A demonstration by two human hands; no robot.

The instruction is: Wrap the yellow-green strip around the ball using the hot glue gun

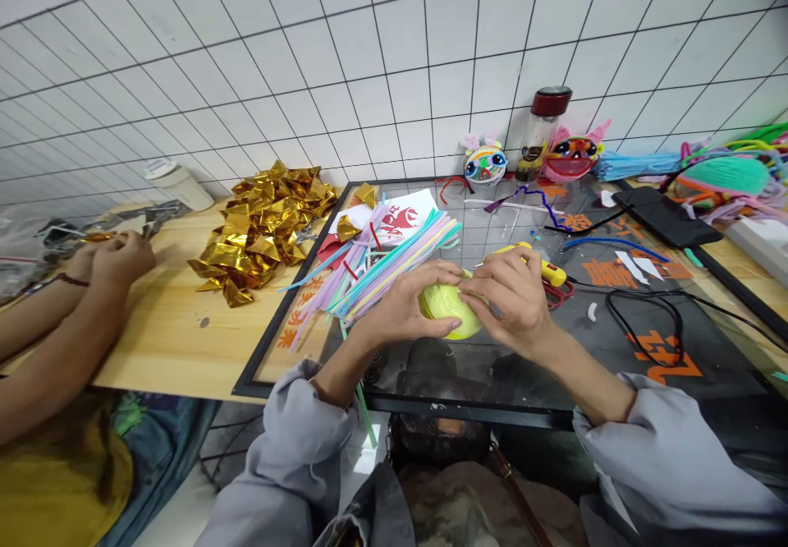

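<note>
A pale yellow, rounded form (pixel 448 305), which looks wound from pipe cleaner, is held above the dark glass tabletop. My left hand (pixel 417 299) curves around its left side, thumb along the near edge and fingers over the top. My right hand (pixel 514 296) has its fingers closed at the upper right edge, pinching what seems to be the yellow strand; the fingertips partly hide it. Just behind my right hand lies a yellow glue gun (pixel 552 273), partly covered by it. A bundle of pastel pipe cleaners (pixel 387 272) spreads to the left of my left hand.
Folded gold foil pieces (pixel 264 222) are heaped at left, near another person's hands (pixel 120 264). Two decorated animal faces (pixel 485 165) and a glass bottle (pixel 534 144) stand by the tiled wall. A phone (pixel 668 214) and black cable (pixel 646 350) lie at right.
</note>
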